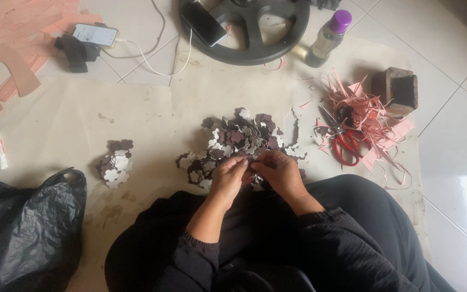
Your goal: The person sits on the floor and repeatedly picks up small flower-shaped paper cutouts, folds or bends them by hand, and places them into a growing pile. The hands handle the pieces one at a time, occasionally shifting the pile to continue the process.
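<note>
Floor-level flower cutouts [239, 141] heap just beyond both hands' fingers [251, 167].

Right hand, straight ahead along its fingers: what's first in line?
The right hand points up-left toward the left hand, fingertips nearly meeting over the big pile of flower-shaped cutouts. It would likely meet the left hand's fingers first, then the pile; depth is unclear.
</note>
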A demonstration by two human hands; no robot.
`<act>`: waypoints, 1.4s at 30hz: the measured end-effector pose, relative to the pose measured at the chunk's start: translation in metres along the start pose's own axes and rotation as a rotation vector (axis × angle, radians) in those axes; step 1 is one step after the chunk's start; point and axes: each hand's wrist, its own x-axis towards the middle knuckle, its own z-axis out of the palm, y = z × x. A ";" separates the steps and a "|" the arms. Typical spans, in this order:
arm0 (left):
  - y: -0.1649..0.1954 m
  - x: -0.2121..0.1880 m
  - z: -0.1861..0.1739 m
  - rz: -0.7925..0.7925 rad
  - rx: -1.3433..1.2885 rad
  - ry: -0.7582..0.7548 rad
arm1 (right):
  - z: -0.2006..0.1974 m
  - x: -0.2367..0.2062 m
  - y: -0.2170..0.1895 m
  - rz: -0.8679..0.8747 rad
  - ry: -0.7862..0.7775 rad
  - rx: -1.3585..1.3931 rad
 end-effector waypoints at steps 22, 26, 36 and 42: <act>0.048 -0.006 -0.046 0.233 -0.014 0.446 | 0.026 0.016 -0.029 -0.616 0.097 -0.598; 0.041 0.004 -0.051 0.292 0.025 0.454 | 0.048 0.044 -0.030 -0.751 0.072 -0.855; 0.032 0.027 -0.058 0.245 0.000 0.378 | 0.042 0.074 0.006 -0.496 -0.078 -0.965; 0.034 0.002 -0.066 0.180 -0.041 0.362 | 0.022 0.049 -0.011 -0.175 -0.005 -0.404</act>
